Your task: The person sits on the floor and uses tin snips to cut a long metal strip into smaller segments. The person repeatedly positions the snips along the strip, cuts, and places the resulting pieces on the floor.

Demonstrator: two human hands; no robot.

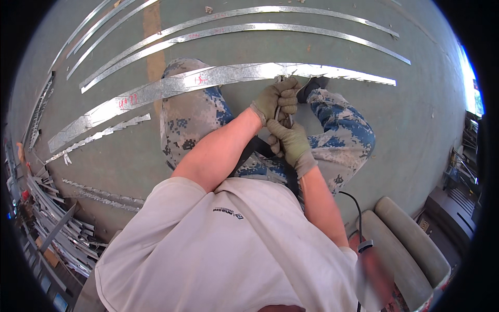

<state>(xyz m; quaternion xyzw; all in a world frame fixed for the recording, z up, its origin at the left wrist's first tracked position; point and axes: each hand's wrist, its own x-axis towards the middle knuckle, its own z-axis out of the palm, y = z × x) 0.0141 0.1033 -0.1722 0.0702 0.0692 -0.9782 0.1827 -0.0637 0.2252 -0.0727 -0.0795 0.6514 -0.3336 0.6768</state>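
Observation:
A long bright sheet-metal strip (182, 85) with red handwritten marks lies across in front of me, over my left leg. Notches and bent tabs show along its right part. Close to its near edge, my left hand (276, 99), in an olive work glove, is closed around a pliers-like metal hand tool (283, 115). My right hand (291, 141), gloved alike, grips the tool's handles just below the left one. Fingers hide most of the tool, and its jaws at the strip cannot be made out.
Farther off, several narrow metal strips (249, 27) lie on the green floor (410, 125). A notched strip (104, 136) is at my left, with a heap of metal offcuts (67, 229) behind it. At lower right are a padded seat (410, 244) and a black cable (358, 208).

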